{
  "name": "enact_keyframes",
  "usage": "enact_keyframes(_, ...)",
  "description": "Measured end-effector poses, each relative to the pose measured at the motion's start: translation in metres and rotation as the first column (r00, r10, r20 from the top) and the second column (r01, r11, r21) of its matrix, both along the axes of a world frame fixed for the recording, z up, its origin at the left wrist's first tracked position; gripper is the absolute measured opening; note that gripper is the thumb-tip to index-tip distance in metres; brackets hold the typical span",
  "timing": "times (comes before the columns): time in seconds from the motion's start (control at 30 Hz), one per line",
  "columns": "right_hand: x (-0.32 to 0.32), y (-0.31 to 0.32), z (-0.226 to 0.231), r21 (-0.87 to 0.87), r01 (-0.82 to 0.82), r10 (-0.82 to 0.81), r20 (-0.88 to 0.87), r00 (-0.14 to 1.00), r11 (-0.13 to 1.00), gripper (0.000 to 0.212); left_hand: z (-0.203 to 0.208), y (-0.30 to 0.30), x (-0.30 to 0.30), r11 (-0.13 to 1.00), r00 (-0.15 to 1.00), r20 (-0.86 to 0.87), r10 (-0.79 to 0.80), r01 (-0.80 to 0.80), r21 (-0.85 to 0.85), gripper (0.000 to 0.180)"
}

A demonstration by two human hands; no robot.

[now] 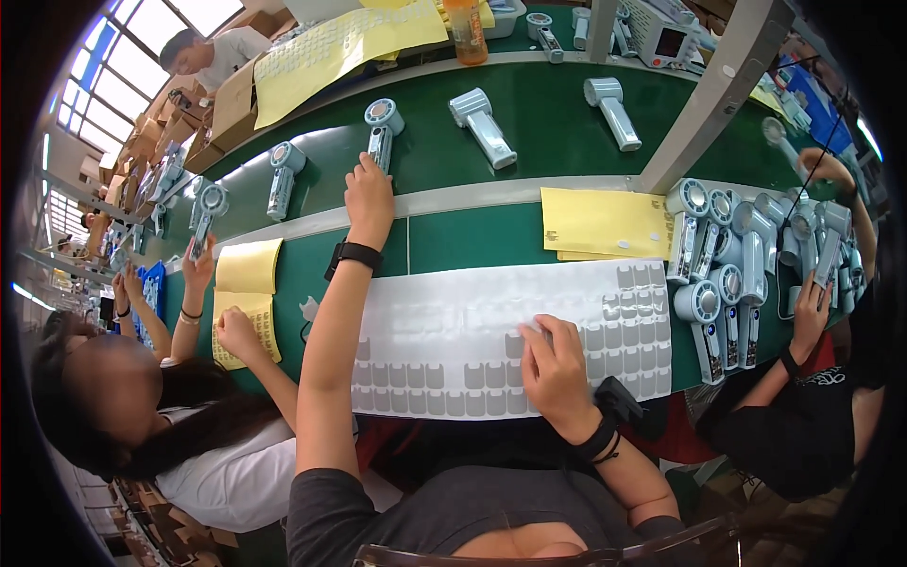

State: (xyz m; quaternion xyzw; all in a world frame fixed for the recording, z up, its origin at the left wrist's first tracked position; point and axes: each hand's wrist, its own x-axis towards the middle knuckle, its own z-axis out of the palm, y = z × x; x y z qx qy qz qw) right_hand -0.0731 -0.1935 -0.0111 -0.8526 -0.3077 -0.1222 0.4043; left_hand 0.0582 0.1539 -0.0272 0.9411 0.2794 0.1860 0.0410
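Note:
My left hand (pixel 369 200) reaches over the metal rail, its fingers closed round the lower handle of a pale blue handheld fan (pixel 380 118) on the far green surface. The fan's round head points away from me. My right hand (pixel 559 373) hovers at or rests on a white sheet of grey stickers (pixel 425 331), thumb and fingers drawn together. Whatever those fingertips may pinch is too small to make out. Gaps in the grey rows show bare white backing.
More handheld fans (pixel 484 128) lie spaced along the far surface. Several fans (pixel 699 302) crowd the right side, beside yellow sheets (pixel 605 222). A slanted metal post (pixel 718 94) rises there. Co-workers sit left (pixel 227 444) and right (pixel 784 425), their hands near fans.

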Motion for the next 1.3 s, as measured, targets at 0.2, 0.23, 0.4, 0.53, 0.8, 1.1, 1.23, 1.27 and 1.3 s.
enact_keyframes(0.2, 0.001, 0.002, 0.002, 0.001, -0.009, 0.009, -0.006, 1.0, 1.0, 0.014, 0.012, -0.007, 0.003, 0.948, 0.852, 0.421, -0.313, 0.251, 0.196, 0.043)
enact_keyframes(0.23, 0.002, 0.002, 0.001, 0.005, -0.01, 0.01, -0.025, 1.0, 1.0, 0.013, 0.019, -0.016, 0.003, 0.946, 0.848, 0.423, -0.319, 0.258, 0.195, 0.043)
enact_keyframes(0.4, 0.003, -0.003, 0.0, 0.144, -0.013, 0.052, -0.269, 0.962, 0.99, 0.011, 0.06, -0.075, -0.019, 0.865, 0.658, 0.588, -0.47, 0.475, 0.161, 0.037)
enact_keyframes(0.53, 0.018, -0.017, 0.032, 0.35, 0.035, 0.223, -0.665, 0.712, 0.936, 0.011, 0.066, -0.119, -0.047, 0.731, 0.527, 0.629, -0.571, 0.676, 0.097, 0.044)
enact_keyframes(0.8, 0.068, -0.011, 0.079, 0.626, 0.124, 0.366, -0.593, 0.717, 0.77, 0.03, 0.063, -0.17, -0.075, 0.55, 0.411, 0.58, -0.704, 0.831, 0.078, 0.062)
enact_keyframes(1.1, 0.083, 0.0, 0.081, 0.605, 0.116, 0.322, -0.566, 0.759, 0.788, 0.042, 0.06, -0.174, -0.077, 0.511, 0.4, 0.538, -0.742, 0.857, 0.068, 0.063)
enact_keyframes(1.23, 0.083, 0.0, 0.081, 0.596, 0.109, 0.312, -0.557, 0.77, 0.796, 0.042, 0.063, -0.175, -0.079, 0.515, 0.399, 0.539, -0.742, 0.854, 0.078, 0.063)
enact_keyframes(1.27, 0.083, 0.001, 0.08, 0.591, 0.107, 0.306, -0.554, 0.775, 0.799, 0.042, 0.063, -0.175, -0.08, 0.516, 0.404, 0.535, -0.742, 0.854, 0.071, 0.063)
enact_keyframes(1.3, 0.083, 0.002, 0.08, 0.591, 0.106, 0.307, -0.554, 0.774, 0.799, 0.042, 0.063, -0.175, -0.08, 0.516, 0.409, 0.53, -0.743, 0.854, 0.064, 0.062)
